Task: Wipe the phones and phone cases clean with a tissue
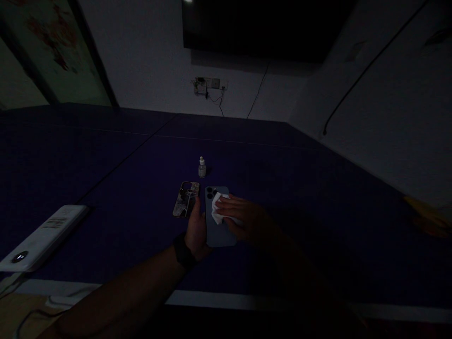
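Resting with its back facing up, a blue-grey phone (219, 236) is sitting in the left hand (198, 231) low over the bench (254, 165). The left thumb is running along the phone's left edge, pointing toward the camera end, while part of that hand is showing below the lower left corner. The other left fingers are hiding beneath the phone, so how far they are curling cannot be told.

On the phone's right side, the right hand (249, 217) is reaching across from the edge. Its fingers are lying close together, nearly straight, and are holding a crumpled white cloth (218, 214) against the upper half of the back, just below and beside the camera lenses. The right thumb is sitting lower, near the phone's right edge. The lower half of the back is showing uncovered.

Just left of the phone, a patterned phone case (185, 203) is lying on the bench, with the left thumb tip overlapping its edge in view. Beyond the case and phone, a small bottle (202, 170) is standing upright. A white power bank (44, 237) is lying well apart at far left, and a dark wristband (183, 252) is circling the left wrist.
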Tool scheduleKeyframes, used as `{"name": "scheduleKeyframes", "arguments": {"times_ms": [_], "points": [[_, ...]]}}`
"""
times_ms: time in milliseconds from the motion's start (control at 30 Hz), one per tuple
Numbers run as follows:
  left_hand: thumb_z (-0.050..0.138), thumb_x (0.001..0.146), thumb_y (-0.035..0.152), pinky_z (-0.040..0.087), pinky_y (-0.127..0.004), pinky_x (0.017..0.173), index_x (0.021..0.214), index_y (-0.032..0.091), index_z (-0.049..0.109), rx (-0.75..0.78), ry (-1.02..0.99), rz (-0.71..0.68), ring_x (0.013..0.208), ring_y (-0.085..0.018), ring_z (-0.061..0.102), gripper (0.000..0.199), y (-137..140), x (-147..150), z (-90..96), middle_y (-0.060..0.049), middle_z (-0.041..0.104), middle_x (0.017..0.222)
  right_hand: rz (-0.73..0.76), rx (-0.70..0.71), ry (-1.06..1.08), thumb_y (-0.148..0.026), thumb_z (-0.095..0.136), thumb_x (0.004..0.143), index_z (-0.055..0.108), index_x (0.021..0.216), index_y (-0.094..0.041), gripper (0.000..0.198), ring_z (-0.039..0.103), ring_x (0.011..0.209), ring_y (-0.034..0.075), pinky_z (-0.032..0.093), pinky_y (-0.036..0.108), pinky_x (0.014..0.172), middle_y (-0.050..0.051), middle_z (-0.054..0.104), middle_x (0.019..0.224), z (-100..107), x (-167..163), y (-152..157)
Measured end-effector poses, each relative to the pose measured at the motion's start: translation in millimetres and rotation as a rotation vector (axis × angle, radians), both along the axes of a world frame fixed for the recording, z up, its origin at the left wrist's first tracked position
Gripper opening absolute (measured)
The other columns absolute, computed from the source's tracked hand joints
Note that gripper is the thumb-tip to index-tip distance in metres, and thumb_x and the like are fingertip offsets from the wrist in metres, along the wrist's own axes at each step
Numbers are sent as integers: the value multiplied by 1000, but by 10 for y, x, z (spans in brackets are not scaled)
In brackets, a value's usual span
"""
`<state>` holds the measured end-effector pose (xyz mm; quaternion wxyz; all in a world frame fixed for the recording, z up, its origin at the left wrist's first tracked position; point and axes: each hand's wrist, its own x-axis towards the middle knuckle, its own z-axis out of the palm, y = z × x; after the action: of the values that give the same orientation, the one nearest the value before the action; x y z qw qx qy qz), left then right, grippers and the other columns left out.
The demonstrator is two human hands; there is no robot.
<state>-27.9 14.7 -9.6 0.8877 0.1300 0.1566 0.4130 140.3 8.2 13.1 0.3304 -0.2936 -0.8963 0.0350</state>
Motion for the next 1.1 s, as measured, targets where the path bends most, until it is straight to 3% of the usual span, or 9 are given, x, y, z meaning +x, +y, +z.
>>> {"name": "scheduleKeyframes", "arguments": {"times_ms": [167, 400, 567, 733, 900, 1100], "points": [[30, 97, 69, 46, -44, 104, 139, 7, 58, -6, -40, -11, 115, -32, 67, 80, 9, -15, 14, -20, 71, 121, 145, 1, -42, -10, 57, 90, 72, 114, -18, 29, 64, 127, 19, 47, 42, 115, 8, 74, 125, 3, -106, -67], [31, 99, 65, 48, -41, 102, 125, 8, 65, 1, -22, 25, 111, -30, 68, 72, 53, -11, -16, -17, 74, 111, 47, 71, 115, -14, 56, 90, 68, 114, -25, 29, 72, 110, 17, 52, 42, 107, 2, 79, 111, 9, 13, -73], [25, 96, 72, 51, -37, 95, 124, 7, 66, 16, 3, -40, 101, -26, 71, 82, 77, -85, -12, -17, 75, 106, 168, 43, -19, -13, 59, 90, 70, 113, -20, 26, 70, 108, 19, 57, 38, 95, 5, 78, 114, 69, -202, -156], [23, 94, 77, 52, -37, 88, 121, 6, 67, 36, 35, -15, 92, -26, 72, 87, 101, -109, -5, -19, 75, 102, 217, -26, -29, -13, 61, 87, 72, 108, -22, 25, 70, 114, 17, 51, 36, 107, 3, 78, 117, 58, -164, -187], [27, 95, 73, 49, -41, 97, 121, 6, 67, 22, 22, 43, 105, -30, 69, 82, 91, -68, 23, -18, 75, 102, 65, 3, -20, -11, 62, 87, 71, 114, -24, 31, 70, 115, 18, 48, 41, 111, 3, 78, 117, -6, -52, -124], [29, 93, 76, 52, -38, 91, 118, 7, 70, 38, 31, -14, 98, -27, 71, 84, 82, -109, 15, -18, 76, 107, 212, -42, -42, -13, 60, 87, 72, 106, -24, 25, 71, 113, 16, 41, 42, 118, 2, 79, 115, 71, -118, -181]]}}
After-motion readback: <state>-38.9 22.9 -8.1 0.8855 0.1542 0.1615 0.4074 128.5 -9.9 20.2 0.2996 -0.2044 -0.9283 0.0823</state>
